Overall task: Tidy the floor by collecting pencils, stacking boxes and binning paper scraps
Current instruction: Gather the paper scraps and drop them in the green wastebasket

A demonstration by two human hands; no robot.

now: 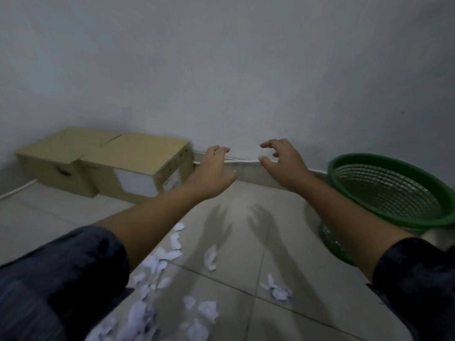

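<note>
Both my arms reach forward above the tiled floor, toward the wall. My left hand point(213, 168) hangs with fingers loosely curled down and holds nothing. My right hand point(280, 160) is beside it, fingers spread and bent, also holding nothing. Several white paper scraps point(162, 262) lie scattered on the floor below my arms, with one piece point(210, 257) in the middle and a crumpled one point(278, 291) to the right. Two brown cardboard boxes point(133, 166) stand side by side against the wall at the left. A green mesh basket point(389, 190) sits tilted at the right. No pencils are in view.
A grey wall fills the upper half of the view. A thin white cable point(241, 160) runs along the skirting behind my hands. The floor tiles point(246, 207) between the boxes and the basket carry only my hands' shadows.
</note>
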